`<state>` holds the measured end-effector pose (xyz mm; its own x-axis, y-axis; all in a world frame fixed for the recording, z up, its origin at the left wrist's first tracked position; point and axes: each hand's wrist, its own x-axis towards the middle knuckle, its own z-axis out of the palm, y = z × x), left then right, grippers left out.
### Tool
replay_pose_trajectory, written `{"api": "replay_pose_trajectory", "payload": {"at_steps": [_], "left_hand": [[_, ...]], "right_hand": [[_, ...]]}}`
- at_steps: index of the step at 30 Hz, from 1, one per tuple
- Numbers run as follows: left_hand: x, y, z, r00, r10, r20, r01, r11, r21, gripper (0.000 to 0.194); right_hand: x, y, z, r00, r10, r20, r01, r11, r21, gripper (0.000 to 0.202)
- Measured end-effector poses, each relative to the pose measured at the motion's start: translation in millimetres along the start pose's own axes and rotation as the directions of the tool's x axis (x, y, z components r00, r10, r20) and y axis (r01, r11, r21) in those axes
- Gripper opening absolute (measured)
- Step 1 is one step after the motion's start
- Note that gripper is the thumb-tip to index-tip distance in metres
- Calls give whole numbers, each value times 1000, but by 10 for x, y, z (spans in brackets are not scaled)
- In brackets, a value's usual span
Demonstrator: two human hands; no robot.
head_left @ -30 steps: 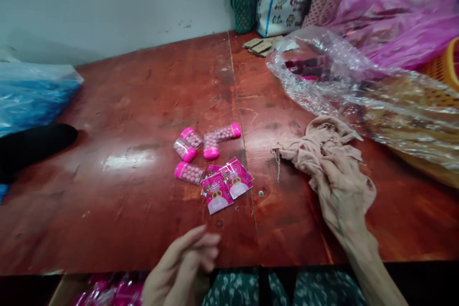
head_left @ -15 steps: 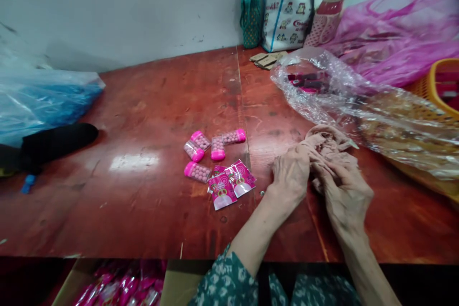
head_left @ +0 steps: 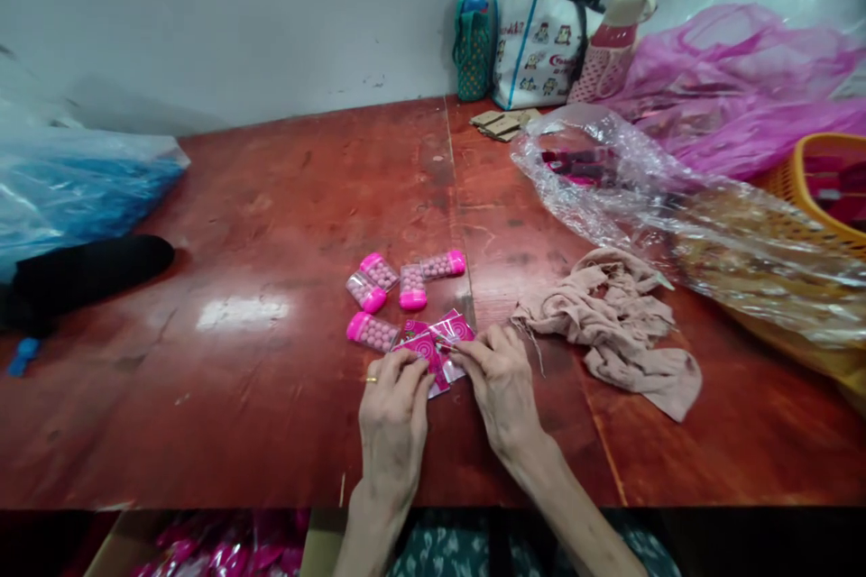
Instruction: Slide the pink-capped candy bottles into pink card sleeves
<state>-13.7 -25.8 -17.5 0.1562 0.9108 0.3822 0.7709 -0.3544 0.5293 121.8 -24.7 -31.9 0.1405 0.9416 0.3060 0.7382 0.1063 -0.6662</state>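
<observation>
Several small pink printed packets (head_left: 460,329) lie overlapping on the table. My left hand (head_left: 394,410) has curled fingers pinching the lower left edge of the front packet. On the right side of the packets, my right hand (head_left: 504,383) grips a packet between thumb and fingers; the fingertips partly hide it. Just beyond sit several clear tubes (head_left: 375,331) with pink caps, filled with pink balls. To the right of my right hand, a crumpled beige cloth (head_left: 619,311) lies loose, apart from both hands.
Clear plastic bags (head_left: 609,189) and a yellow basket (head_left: 805,180) cover the right side, with a pink bag (head_left: 737,81) behind. A tote bag (head_left: 538,50) stands against the wall. At left are a blue-filled bag (head_left: 87,198) and a black object (head_left: 95,266). A box (head_left: 325,541) sits below the table edge.
Both hands have let go of the beige cloth and moved left to the pink packets. The cloth now lies spread out more on the table.
</observation>
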Motion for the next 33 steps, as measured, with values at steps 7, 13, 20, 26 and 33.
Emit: {"api": "replay_pose_trajectory", "payload": {"at_steps": [7, 13, 20, 26, 33], "left_hand": [[7, 27, 37, 997, -76, -8, 75, 994, -85, 16], [161, 117, -81, 834, -493, 247, 507, 508, -696, 21], [232, 323, -48, 651, -623, 435, 535, -31, -844, 14], [200, 388, -13, 631, -675, 383, 504, -20, -864, 13], [163, 300, 49, 635, -672, 381, 469, -57, -882, 18]], "right_hand": [[-34, 42, -34, 994, -56, -92, 57, 998, 11, 18], [-127, -72, -174, 919, -322, -229, 346, 936, 73, 26], [-101, -205, -286, 971, 219, 92, -224, 714, 664, 44], [-140, -288, -215, 928, 338, 158, -351, 650, 673, 23], [-95, -285, -266, 944, 271, 188, -328, 708, 625, 21]]}}
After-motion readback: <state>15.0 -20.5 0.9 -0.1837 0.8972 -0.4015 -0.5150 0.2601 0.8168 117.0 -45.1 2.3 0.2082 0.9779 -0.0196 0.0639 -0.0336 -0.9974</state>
